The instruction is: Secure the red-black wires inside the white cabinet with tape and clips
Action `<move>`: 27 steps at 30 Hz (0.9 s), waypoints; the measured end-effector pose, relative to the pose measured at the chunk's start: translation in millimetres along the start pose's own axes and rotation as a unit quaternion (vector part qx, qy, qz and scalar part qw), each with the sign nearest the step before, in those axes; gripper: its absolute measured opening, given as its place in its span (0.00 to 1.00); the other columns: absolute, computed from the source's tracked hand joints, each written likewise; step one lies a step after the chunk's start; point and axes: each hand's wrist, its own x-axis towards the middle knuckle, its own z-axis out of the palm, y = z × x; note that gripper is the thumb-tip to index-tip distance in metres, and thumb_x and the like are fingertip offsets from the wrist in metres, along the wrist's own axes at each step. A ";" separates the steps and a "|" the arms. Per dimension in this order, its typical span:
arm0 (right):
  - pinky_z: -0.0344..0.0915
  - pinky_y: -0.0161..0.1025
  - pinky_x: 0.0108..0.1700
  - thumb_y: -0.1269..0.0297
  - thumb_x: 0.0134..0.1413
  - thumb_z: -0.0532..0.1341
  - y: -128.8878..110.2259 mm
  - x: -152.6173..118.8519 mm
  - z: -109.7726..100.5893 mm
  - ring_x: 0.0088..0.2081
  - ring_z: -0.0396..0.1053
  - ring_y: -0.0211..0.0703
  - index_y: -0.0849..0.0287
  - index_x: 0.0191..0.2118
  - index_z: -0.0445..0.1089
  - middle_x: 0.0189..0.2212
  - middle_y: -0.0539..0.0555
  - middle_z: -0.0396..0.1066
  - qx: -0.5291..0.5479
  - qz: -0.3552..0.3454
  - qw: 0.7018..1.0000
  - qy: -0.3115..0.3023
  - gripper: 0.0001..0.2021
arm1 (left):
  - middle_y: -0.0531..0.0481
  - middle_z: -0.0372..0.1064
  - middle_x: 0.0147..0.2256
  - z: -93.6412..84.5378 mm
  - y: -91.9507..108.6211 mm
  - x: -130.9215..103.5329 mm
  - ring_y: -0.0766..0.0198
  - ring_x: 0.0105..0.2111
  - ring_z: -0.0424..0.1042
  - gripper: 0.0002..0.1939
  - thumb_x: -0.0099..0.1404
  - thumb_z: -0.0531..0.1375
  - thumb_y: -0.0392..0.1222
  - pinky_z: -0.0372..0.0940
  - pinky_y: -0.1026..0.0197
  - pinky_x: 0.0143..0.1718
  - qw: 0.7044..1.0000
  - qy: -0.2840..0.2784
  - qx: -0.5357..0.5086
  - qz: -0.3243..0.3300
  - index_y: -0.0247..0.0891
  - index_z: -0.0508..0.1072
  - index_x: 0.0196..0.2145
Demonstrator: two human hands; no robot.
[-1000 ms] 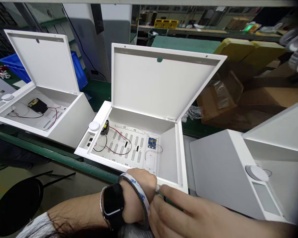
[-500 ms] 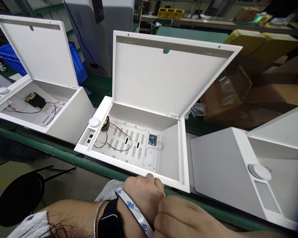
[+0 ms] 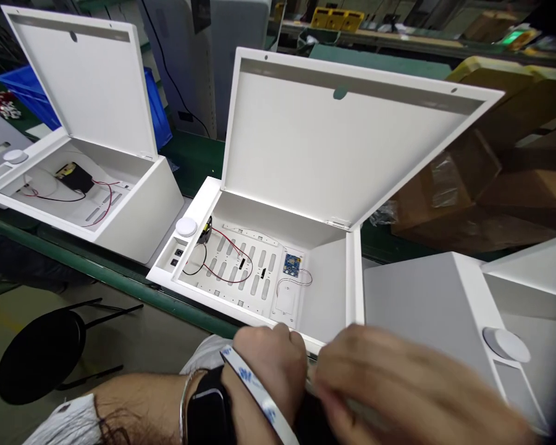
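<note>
My left hand (image 3: pixel 273 364) is closed in a fist at the front edge of the middle white box (image 3: pixel 354 278). Whatever its fingers may hold is hidden. A white strip with blue print (image 3: pixel 254 390) lies across the back of that wrist, beside a black watch (image 3: pixel 208 411). Just to the right is my right hand (image 3: pixel 398 383), blurred, its fingers bent and nothing clear between them. Inside the middle box, under its raised lid (image 3: pixel 343 148), are a blue circuit board (image 3: pixel 291 264), red and black wires and a slotted plate (image 3: pixel 236 262).
Another open white box (image 3: pixel 139 198) stands at left and a third (image 3: pixel 421 315) at right, both on the green bench. Cardboard boxes (image 3: pixel 445 198) are behind on the right. A black stool (image 3: pixel 41 355) is at lower left, and a blue bin (image 3: pixel 28 86) at upper left.
My right hand has moved right and up, away from the left wrist, and its fingers have loosened. The view has shifted, so the boxes appear slightly farther right. The left hand stays closed.
</note>
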 end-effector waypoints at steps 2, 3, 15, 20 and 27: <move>0.69 0.39 0.31 0.64 0.57 0.60 23.2 25.1 -4.8 0.30 0.72 0.44 0.50 0.37 0.72 0.29 0.53 0.74 -0.009 0.037 0.999 0.028 0.04 | 0.40 0.74 0.35 -8.1 -19.8 4.4 0.47 0.34 0.75 0.11 0.57 0.54 0.29 0.68 0.50 0.33 0.998 0.061 -0.020 -0.011 0.35 0.75 0.35; 0.69 0.38 0.32 0.62 0.56 0.61 38.7 38.3 -2.4 0.31 0.72 0.44 0.51 0.37 0.73 0.30 0.53 0.75 -0.011 0.061 0.997 0.044 0.04 | 0.44 0.74 0.37 -11.6 -34.0 7.0 0.52 0.37 0.75 0.13 0.58 0.54 0.29 0.69 0.52 0.37 0.993 0.107 -0.048 -0.003 0.38 0.74 0.38; 0.66 0.34 0.38 0.75 0.41 0.65 166.7 111.1 226.6 0.32 0.72 0.42 0.60 0.41 0.77 0.28 0.52 0.77 0.160 0.316 0.911 -0.212 0.17 | 0.51 0.71 0.27 -26.7 -167.0 15.3 0.74 0.15 0.59 0.10 0.57 0.66 0.40 0.53 0.69 0.14 0.642 0.474 -0.602 0.029 0.36 0.69 0.34; 0.66 0.33 0.32 0.72 0.37 0.67 183.7 115.0 301.0 0.30 0.71 0.40 0.62 0.27 0.77 0.26 0.52 0.76 0.241 0.468 0.832 -0.174 0.06 | 0.51 0.70 0.29 -23.1 -167.0 9.0 0.76 0.17 0.59 0.08 0.59 0.65 0.40 0.53 0.69 0.17 0.657 0.426 -0.622 -0.024 0.36 0.69 0.34; 0.65 0.31 0.39 0.69 0.42 0.65 201.0 108.1 333.6 0.35 0.71 0.39 0.61 0.31 0.76 0.31 0.52 0.77 0.266 0.463 0.837 -0.117 0.06 | 0.51 0.70 0.30 -19.4 -170.3 7.8 0.75 0.19 0.61 0.08 0.61 0.64 0.41 0.55 0.69 0.19 0.676 0.416 -0.606 -0.054 0.37 0.69 0.37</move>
